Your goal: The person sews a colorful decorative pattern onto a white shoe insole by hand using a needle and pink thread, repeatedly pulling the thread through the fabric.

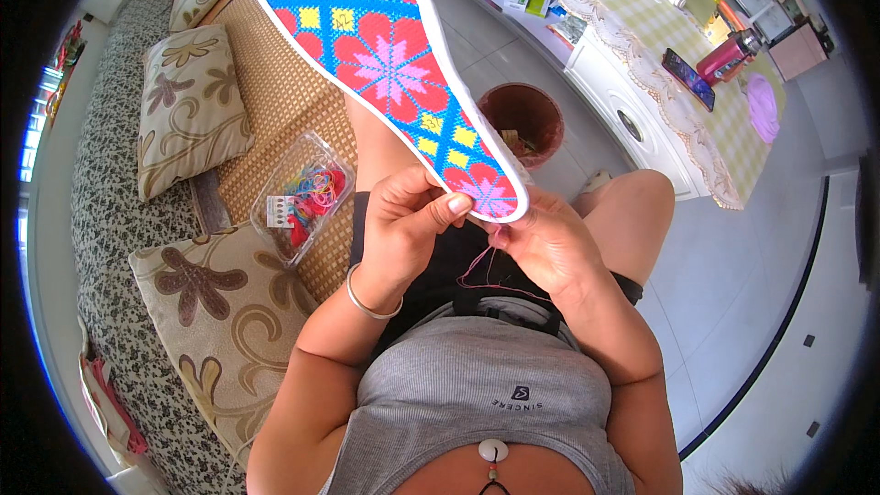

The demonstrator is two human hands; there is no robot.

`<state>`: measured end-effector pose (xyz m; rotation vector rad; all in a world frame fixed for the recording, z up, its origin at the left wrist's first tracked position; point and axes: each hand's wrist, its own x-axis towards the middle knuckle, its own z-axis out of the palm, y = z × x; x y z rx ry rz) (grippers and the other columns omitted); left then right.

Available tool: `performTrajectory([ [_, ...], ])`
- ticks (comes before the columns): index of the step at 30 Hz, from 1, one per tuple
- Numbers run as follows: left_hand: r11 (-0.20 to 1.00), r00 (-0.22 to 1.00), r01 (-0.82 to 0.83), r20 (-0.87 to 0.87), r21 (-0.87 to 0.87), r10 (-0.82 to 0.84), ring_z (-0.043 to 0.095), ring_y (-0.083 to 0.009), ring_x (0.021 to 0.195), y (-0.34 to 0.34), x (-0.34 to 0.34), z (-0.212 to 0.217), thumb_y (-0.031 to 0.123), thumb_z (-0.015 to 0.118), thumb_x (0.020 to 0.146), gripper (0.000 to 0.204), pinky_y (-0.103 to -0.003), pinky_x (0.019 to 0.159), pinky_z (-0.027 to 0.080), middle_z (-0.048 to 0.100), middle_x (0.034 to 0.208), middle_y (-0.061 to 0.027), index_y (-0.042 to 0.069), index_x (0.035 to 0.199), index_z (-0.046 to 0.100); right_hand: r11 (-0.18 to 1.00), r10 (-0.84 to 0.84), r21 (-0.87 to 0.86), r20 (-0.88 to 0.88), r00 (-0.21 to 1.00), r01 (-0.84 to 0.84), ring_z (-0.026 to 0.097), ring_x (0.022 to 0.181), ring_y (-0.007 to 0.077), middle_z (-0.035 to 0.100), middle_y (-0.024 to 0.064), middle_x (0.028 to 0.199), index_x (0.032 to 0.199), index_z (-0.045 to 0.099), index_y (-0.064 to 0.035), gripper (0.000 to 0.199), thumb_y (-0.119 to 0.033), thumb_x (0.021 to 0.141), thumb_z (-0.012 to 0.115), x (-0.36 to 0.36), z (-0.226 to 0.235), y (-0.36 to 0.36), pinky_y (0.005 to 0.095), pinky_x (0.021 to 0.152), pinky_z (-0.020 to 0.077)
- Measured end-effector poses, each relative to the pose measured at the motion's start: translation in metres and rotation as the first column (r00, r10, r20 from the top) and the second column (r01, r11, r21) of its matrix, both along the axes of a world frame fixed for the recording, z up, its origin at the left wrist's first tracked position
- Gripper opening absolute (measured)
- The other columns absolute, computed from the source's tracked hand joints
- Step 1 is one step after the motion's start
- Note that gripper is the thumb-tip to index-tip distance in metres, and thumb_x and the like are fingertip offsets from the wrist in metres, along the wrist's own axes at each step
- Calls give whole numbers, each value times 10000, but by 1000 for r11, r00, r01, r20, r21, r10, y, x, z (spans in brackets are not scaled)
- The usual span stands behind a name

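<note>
An embroidered insole (390, 69) with red and pink flowers, blue bands and yellow squares is held up in front of me, its white-edged narrow end toward me. My left hand (410, 220) pinches that end from the left, thumb on the patterned face. At the same end, my right hand (550, 243) is closed low on the right, its fingertips partly hidden behind the insole. Pink thread (472, 275) hangs in loops below the right fingers and trails over my lap. Whether a needle is in the right fingers cannot be made out.
To the left, a clear plastic box (307, 197) of coloured threads lies on the woven seat mat (275, 64), among patterned cushions (192, 110). Beyond my knees stands a brown bin (522, 110). The cloth-covered table (660, 119) at right carries a phone (687, 80) and a red bottle (729, 55).
</note>
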<state>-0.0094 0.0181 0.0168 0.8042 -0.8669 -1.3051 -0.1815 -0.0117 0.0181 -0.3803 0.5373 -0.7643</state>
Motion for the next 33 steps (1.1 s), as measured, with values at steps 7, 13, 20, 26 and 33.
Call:
performTrajectory([
  [7, 995, 992, 101, -77, 17, -99, 540, -73, 678, 3, -4, 1, 39, 665, 836, 120, -199, 584, 410, 661, 842, -43, 2, 950, 656, 990, -122, 69, 26, 992, 120, 548, 735, 138, 628, 68, 830, 907, 646, 2, 127, -85, 816, 662, 4, -39, -15, 242, 634, 422],
  [13, 991, 993, -103, 69, 80, 98, 475, -74, 602, -4, 21, -1, 71, 614, 870, 100, -217, 559, 376, 610, 756, -31, -5, 931, 632, 863, -505, 251, 478, 719, 439, 617, 995, 278, 571, 223, 1157, 1174, 489, 96, 304, 13, 881, 497, -104, -51, -56, 338, 845, 576],
  [20, 934, 938, -343, -4, 101, 345, 375, -51, 534, -13, 77, -6, 21, 564, 887, 62, -233, 543, 360, 588, 728, -21, -12, 900, 614, 246, -968, -48, 48, 248, 968, 264, 503, 105, 304, -3, 642, 1066, 519, -31, 182, 14, 927, 410, -471, -91, -45, 252, 444, 247],
  [26, 937, 940, -339, 67, 91, 334, 431, -76, 554, -4, 57, -5, 19, 588, 870, 64, -240, 552, 379, 617, 772, -44, -13, 914, 623, 63, -978, -320, -207, -5, 945, 250, 504, 98, 278, -12, 624, 1232, 527, -32, 346, 18, 897, 459, -417, -65, -49, 245, 457, 233],
  [33, 981, 894, 158, -438, 111, -95, 340, -62, 534, -16, 23, 8, 98, 616, 862, 114, -242, 568, 351, 496, 741, 0, 22, 923, 559, 620, -735, -716, -385, 559, 322, 450, 615, 43, 518, -12, 763, 1005, 575, 3, 135, -57, 884, 582, -80, 2, -24, 165, 520, 336],
])
